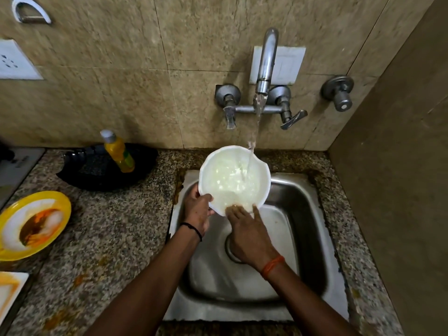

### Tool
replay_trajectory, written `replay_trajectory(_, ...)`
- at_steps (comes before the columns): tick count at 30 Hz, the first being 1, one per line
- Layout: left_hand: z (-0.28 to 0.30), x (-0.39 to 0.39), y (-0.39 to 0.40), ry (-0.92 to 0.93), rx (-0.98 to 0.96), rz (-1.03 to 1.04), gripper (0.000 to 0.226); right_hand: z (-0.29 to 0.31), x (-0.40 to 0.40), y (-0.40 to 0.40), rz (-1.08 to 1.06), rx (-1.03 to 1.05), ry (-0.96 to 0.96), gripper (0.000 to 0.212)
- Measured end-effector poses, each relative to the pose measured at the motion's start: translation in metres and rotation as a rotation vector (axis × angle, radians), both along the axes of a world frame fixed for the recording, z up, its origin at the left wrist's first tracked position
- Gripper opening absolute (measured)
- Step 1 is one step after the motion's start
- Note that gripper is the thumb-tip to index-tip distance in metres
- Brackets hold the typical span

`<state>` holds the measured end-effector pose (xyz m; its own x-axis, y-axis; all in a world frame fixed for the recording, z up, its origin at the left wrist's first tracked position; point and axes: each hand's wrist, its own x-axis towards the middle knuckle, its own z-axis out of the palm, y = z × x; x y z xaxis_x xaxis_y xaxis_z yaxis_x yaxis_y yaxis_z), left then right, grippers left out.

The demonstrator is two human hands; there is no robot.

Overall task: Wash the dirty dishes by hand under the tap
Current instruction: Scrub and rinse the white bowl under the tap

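A white bowl (234, 177) is held tilted over the steel sink (303, 214), and water from the tap (265, 66) runs into its far side. My left hand (197, 210) grips the bowl's near-left rim, thumb on the edge. My right hand (249, 232) has its fingers inside the bowl at the near rim, pressing against the wet inner wall; it holds nothing that I can see. A dirty yellow plate (31, 223) with orange-brown food residue lies on the counter at the left.
A black pan (97, 168) with a yellow bottle (118, 152) lying in it sits behind the counter's left part. A white, stained dish (9, 291) shows at the lower left edge. The granite counter (116, 251) has food smears. A wall stands close on the right.
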<state>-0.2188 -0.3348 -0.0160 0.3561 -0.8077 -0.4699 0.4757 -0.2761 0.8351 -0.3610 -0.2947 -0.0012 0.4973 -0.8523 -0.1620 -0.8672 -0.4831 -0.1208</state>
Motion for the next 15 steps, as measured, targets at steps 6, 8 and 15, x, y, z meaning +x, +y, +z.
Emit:
replay_trajectory(6, 0.007, -0.005, 0.005, -0.012, 0.016, -0.028, 0.057, -0.014, -0.013, 0.004, 0.083, -0.090, -0.161, 0.063)
replay_trajectory(8, 0.008, -0.006, 0.006, -0.016, 0.011, -0.063, 0.059, -0.010, -0.020, 0.000, 0.016, -0.108, 0.030, 0.065)
replay_trajectory(15, 0.006, -0.020, 0.007, 0.028, 0.079, -0.079, 0.052, 0.005, -0.011, -0.025, -0.224, 0.013, 0.114, 0.062)
